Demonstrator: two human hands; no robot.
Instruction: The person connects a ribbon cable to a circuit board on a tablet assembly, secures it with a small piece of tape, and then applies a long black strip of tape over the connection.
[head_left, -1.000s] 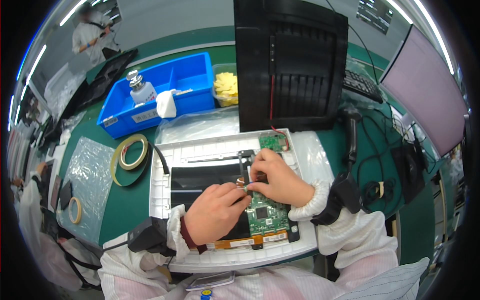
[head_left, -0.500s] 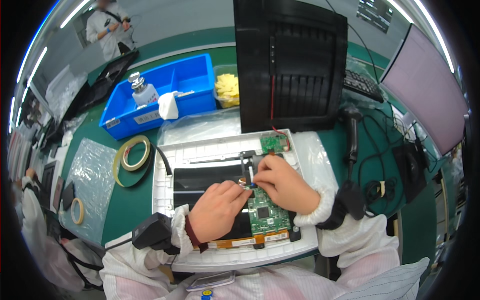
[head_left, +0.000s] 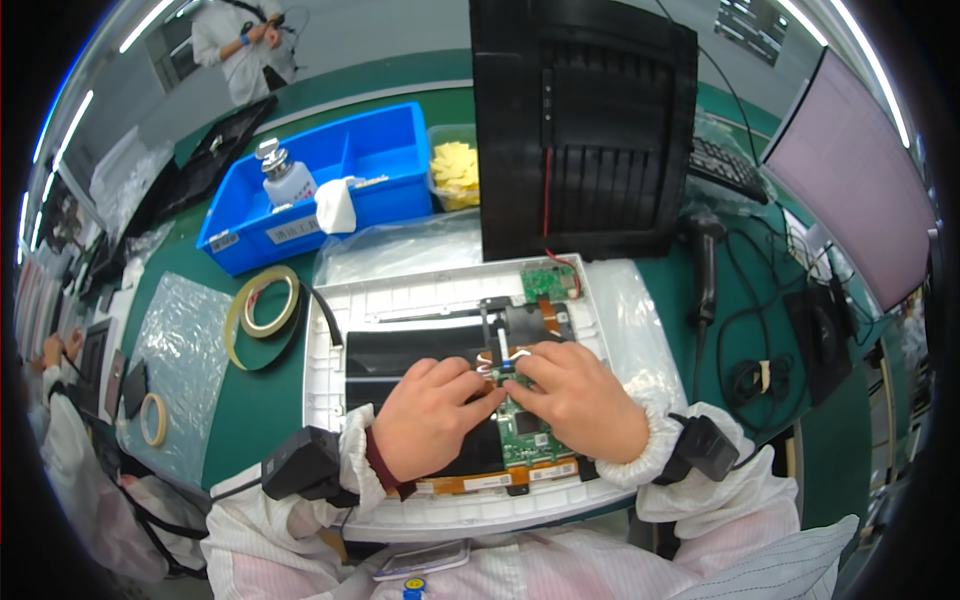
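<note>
A white-framed display panel lies face down in front of me, with a green circuit board on its back. My left hand is closed, its thumb and fingertips together at the board's upper left corner, on a thin wire cable. From the other side my right hand pinches at the same cable, its fingertips almost touching the left ones. The cable's plug is hidden beneath the fingers. An orange flat ribbon runs along the board's lower edge. A smaller green board sits at the panel's upper right.
Behind the panel stand a blue bin holding a pump bottle, and a tall black cover. Tape rolls lie left; a handheld scanner, cords and a monitor are right. Another person's hand shows far left.
My right hand has moved slightly down and right, its fingers now lower over the board's top edge. My left hand has barely shifted. The person in the background has moved right.
</note>
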